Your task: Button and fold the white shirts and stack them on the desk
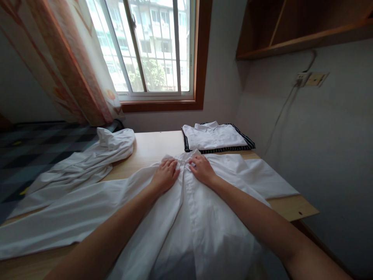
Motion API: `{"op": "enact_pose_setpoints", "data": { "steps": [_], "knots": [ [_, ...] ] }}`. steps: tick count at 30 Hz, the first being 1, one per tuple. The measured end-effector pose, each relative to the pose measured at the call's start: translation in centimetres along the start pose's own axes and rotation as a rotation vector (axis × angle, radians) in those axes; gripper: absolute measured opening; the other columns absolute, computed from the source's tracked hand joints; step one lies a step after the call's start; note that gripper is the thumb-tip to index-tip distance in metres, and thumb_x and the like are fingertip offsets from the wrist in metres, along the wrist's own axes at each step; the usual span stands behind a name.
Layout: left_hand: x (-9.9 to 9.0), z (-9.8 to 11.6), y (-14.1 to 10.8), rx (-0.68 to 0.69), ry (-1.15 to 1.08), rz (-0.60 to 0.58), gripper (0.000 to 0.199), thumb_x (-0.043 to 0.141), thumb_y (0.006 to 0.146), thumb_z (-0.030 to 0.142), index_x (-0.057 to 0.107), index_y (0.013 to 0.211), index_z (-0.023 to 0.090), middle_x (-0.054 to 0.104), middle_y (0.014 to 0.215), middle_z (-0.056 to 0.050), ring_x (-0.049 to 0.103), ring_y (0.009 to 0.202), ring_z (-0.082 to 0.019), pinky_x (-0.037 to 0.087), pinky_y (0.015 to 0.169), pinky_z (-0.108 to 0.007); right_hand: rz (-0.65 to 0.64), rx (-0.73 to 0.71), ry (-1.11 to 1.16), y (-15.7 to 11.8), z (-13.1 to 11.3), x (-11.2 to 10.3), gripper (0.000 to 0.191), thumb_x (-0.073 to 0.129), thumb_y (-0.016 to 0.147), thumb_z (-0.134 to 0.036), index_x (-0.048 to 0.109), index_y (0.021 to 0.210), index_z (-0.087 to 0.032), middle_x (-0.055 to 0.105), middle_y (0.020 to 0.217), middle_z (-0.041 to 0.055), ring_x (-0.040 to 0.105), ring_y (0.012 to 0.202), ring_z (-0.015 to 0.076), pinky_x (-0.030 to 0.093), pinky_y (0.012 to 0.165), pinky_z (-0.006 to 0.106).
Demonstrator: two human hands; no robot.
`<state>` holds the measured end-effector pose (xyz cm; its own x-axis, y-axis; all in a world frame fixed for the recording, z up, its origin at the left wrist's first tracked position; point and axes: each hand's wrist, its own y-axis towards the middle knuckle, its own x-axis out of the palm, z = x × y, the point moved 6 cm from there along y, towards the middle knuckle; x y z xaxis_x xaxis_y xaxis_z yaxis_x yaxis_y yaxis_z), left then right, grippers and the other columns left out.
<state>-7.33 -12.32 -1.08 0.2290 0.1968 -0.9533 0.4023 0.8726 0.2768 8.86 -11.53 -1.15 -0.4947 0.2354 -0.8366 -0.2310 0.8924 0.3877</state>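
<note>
A white button-up shirt (215, 217) lies front side up, its sleeves spread to both sides and its lower part hanging toward me over the near table edge. At the collar, my left hand (166, 174) has its fingers bent over the left side of the cloth. My right hand (201, 168) pinches the right side of the collar near the button placket, fingers curled. The two hands are a short gap apart, with the collar opening between them. Fabric under my palms is hidden.
A folded white shirt (215, 136) rests on dark striped cloth (247, 142) at the table's back right. Another crumpled white garment (84, 163) lies at the left, by a checked bed (37, 144). The wooden table (297, 206) ends near the right wall. A curtain (67, 58) hangs beside the window.
</note>
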Motion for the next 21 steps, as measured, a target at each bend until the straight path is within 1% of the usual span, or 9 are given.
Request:
{"op": "enact_pose_setpoints", "data": {
  "steps": [4,6,8,10,11,14,16,18,21],
  "knots": [
    [0.5,0.0,-0.2,-0.067,0.052,-0.189,0.057,0.034,0.101,0.043,0.041,0.150,0.017,0.036,0.160,-0.011,0.027,0.150,-0.029,0.015,0.122,-0.058,0.012,-0.020,0.021,-0.4,0.3,0.4,0.023,0.062,0.090,-0.026,0.070,0.110,-0.017,0.066,0.110,0.0106,0.056,0.111,0.0244,0.042,0.102,0.038],
    [0.6,0.0,-0.2,-0.080,0.063,-0.260,0.061,0.031,0.101,0.049,0.035,0.154,0.021,0.028,0.163,-0.009,0.021,0.152,-0.029,0.012,0.120,-0.064,0.021,-0.028,0.008,-0.5,0.2,0.4,0.024,0.060,0.091,-0.027,0.070,0.111,-0.018,0.066,0.112,0.0107,0.056,0.112,0.0249,0.042,0.102,0.039],
    [0.6,0.1,-0.3,-0.071,0.065,-0.293,0.063,0.031,0.100,0.053,0.032,0.155,0.022,0.024,0.165,-0.009,0.018,0.153,-0.030,0.011,0.119,-0.067,0.033,-0.035,-0.013,-0.7,0.0,0.3,0.024,0.059,0.091,-0.028,0.069,0.111,-0.019,0.066,0.113,0.0108,0.057,0.111,0.0254,0.041,0.103,0.041],
    [0.4,0.2,-0.4,-0.053,0.069,-0.274,0.063,0.032,0.100,0.053,0.033,0.155,0.024,0.025,0.164,-0.009,0.019,0.153,-0.030,0.012,0.118,-0.068,0.041,-0.038,-0.033,-0.8,-0.1,0.3,0.023,0.057,0.091,-0.027,0.068,0.110,-0.019,0.067,0.113,0.0109,0.058,0.109,0.0255,0.042,0.102,0.042],
    [0.2,0.3,-0.5,-0.041,0.074,-0.244,0.061,0.034,0.100,0.052,0.036,0.153,0.024,0.028,0.163,-0.009,0.022,0.152,-0.030,0.013,0.119,-0.066,0.043,-0.039,-0.040,-0.8,-0.2,0.3,0.022,0.056,0.091,-0.025,0.068,0.109,-0.019,0.068,0.112,0.0109,0.059,0.108,0.0253,0.042,0.101,0.042],
    [-0.7,1.0,-1.2,-0.015,0.102,-0.135,0.051,0.036,0.100,0.042,0.050,0.145,0.021,0.041,0.157,-0.011,0.032,0.148,-0.029,0.023,0.120,-0.057,0.047,-0.034,-0.050,-0.8,-0.2,0.2,0.020,0.054,0.090,-0.021,0.068,0.105,-0.018,0.069,0.109,0.0108,0.060,0.105,0.0245,0.043,0.098,0.040],
    [-1.1,1.5,-2.2,-0.018,0.117,-0.100,0.047,0.036,0.100,0.035,0.056,0.140,0.018,0.047,0.153,-0.013,0.037,0.145,-0.028,0.029,0.119,-0.053,0.050,-0.028,-0.052,-0.7,-0.3,0.1,0.021,0.053,0.089,-0.019,0.068,0.103,-0.018,0.069,0.109,0.0107,0.060,0.105,0.0238,0.043,0.098,0.038],
    [-1.3,1.9,-3.3,-0.034,0.132,-0.084,0.046,0.037,0.100,0.033,0.056,0.140,0.019,0.047,0.153,-0.014,0.037,0.145,-0.029,0.029,0.118,-0.055,0.050,-0.021,-0.056,-0.7,-0.3,0.0,0.021,0.053,0.089,-0.017,0.068,0.102,-0.018,0.070,0.108,0.0107,0.061,0.105,0.0235,0.043,0.098,0.037],
    [-1.4,1.9,-5.0,-0.049,0.153,-0.068,0.047,0.040,0.099,0.038,0.054,0.142,0.024,0.044,0.155,-0.011,0.034,0.147,-0.030,0.026,0.119,-0.057,0.048,-0.013,-0.068,-0.7,-0.3,-0.2,0.021,0.052,0.088,-0.017,0.069,0.101,-0.017,0.070,0.108,0.0108,0.061,0.105,0.0238,0.044,0.097,0.037]
  ]
}}
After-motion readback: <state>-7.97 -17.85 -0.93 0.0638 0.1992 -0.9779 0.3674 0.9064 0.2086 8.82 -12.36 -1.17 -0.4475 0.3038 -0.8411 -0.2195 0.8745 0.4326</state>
